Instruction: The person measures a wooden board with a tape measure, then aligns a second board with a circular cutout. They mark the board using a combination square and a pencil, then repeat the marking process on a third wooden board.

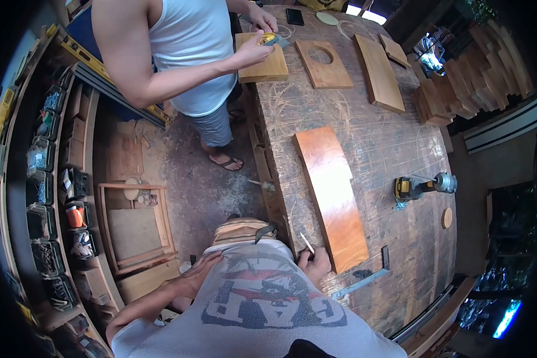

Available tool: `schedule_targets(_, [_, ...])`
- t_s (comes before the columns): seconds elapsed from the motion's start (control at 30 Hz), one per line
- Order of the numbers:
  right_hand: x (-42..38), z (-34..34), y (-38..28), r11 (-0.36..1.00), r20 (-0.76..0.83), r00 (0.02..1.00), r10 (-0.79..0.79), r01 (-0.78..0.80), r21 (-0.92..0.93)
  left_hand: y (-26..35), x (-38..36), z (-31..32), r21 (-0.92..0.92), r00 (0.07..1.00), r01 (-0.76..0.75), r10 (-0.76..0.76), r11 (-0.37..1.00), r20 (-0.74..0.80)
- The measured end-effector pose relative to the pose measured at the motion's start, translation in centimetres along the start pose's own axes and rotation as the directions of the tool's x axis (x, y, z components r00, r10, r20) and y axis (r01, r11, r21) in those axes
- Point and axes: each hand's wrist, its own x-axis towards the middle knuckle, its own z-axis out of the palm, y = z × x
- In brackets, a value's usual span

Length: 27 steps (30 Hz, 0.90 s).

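My right hand (317,265) rests at the near edge of the workbench, its fingers closed around a slim white pencil (306,242) that points up. Close beside that hand lies a glossy reddish-brown wooden board (334,197), reflecting light. A metal try square (364,282) is on the bench just right of my hand. My left hand (206,268) lies flat against my hip on the grey shirt, fingers stretched and holding nothing.
Another person (191,53) stands at the bench, holding a yellow tool (268,39) over a wooden block (262,68). A board with a round hole (325,65), a long plank (377,74) and a cordless drill (414,188) lie on the workbench (394,143). Shelves with bins (42,221) line the left.
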Motion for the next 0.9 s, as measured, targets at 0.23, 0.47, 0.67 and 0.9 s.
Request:
schedule_targets(0.23, [-0.1,0.3,0.2,1.0,-0.019,1.0,0.003,-0.004,-0.022,0.6,0.0,-0.4,0.01,1.0,0.013,-0.013,1.0,0.022])
schedule_targets(0.47, [0.1,0.1,-0.2,0.999,-0.027,1.0,-0.014,0.013,-0.047,0.4,0.0,-0.2,0.018,1.0,0.002,-0.002,1.0,0.024])
schedule_targets(0.67, [0.0,0.3,0.2,0.999,-0.027,0.999,-0.021,0.02,-0.034,0.0,0.0,-0.1,0.004,0.999,-0.032,0.032,0.999,0.001])
schedule_targets(0.9, [-0.1,0.1,0.1,1.0,-0.012,1.0,-0.012,0.012,-0.027,-0.1,0.0,0.2,0.016,0.999,-0.038,0.038,0.999,-0.011])
